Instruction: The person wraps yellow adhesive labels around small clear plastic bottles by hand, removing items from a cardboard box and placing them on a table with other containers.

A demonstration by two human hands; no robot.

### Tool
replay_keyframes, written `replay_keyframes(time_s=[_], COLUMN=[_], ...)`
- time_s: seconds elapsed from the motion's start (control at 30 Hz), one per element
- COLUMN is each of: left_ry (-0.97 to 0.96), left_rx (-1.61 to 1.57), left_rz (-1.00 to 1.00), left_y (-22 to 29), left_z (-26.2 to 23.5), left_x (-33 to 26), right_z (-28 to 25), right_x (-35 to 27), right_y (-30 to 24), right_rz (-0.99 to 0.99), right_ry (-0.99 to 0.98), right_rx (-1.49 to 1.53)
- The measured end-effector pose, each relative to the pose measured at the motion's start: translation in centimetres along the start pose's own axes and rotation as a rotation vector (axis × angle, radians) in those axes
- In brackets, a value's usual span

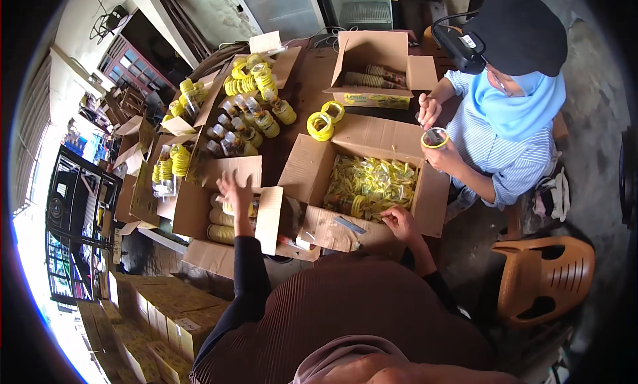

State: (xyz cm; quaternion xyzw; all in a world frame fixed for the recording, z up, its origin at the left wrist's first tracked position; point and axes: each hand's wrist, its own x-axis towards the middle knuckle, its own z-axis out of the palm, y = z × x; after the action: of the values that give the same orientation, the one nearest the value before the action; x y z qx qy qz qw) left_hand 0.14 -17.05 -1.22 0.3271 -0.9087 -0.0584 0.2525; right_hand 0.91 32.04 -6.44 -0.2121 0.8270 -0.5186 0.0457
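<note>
My left hand (232, 192) is open, its fingers spread over a cardboard box (193, 208) with stacks of paper cups (221, 234) lying in it. No object shows in this hand. At the near right of a second cardboard box (307, 168), my right hand (399, 222) has its fingers drawn together, and whatever they grip is too small to make out. That second box holds many small yellow sachets (372, 178). Several yellow rings (359, 206) lie among them beside my right hand. A grey flat strip (349, 225) rests on the box's near flap.
Across the table on the right, a co-worker (498, 134) holds a yellow-rimmed cup (435, 138). Clear-topped containers (242, 128) stand grouped at the back left. Another open box (369, 51) with stacked cups sits at the back. An orange plastic chair (548, 277) stands at right.
</note>
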Motion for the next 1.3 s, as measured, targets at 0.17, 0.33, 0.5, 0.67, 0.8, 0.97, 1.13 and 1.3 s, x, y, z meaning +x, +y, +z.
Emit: replay_keyframes(time_s=[0.17, 0.33, 0.5, 0.67, 0.8, 0.97, 1.13, 1.3], left_ry=[-0.042, -0.195, -0.314, -0.340, -0.354, -0.469, -0.566, -0.517], left_rx=[-0.329, -0.363, -0.229, -0.152, -0.176, -0.160, -0.159, -0.282], left_rz=[0.580, 0.725, 0.702, 0.769, 0.772, 0.751, 0.661, 0.688], left_y=[13.1, 21.0, 24.2, 23.7, 23.6, 24.2, 25.1, 24.4], left_z=[2.9, 5.5, 7.2, 8.9, 9.0, 7.7, 5.7, 4.7], left_x=[2.5, 3.3, 4.0, 6.1, 6.7, 7.3, 7.6, 7.9], right_z=[-0.1, -0.8, -1.8, -2.1, -2.1, -2.1, -2.0, -2.0], right_x=[0.0, -0.9, -1.9, -1.9, -1.0, -0.1, 0.0, -0.1], right_y=[-0.7, -0.6, 0.7, 0.9, 1.3, 1.8, 2.2, 2.3], right_rz=[0.109, 0.164, 0.131, 0.141, 0.151, 0.187, 0.188, 0.132], right_ry=[-0.004, -0.011, 0.056, 0.075, 0.057, 0.008, 0.007, 0.036], right_rx=[0.055, 0.052, 0.044, 0.074, 0.077, 0.047, 0.075, 0.077])
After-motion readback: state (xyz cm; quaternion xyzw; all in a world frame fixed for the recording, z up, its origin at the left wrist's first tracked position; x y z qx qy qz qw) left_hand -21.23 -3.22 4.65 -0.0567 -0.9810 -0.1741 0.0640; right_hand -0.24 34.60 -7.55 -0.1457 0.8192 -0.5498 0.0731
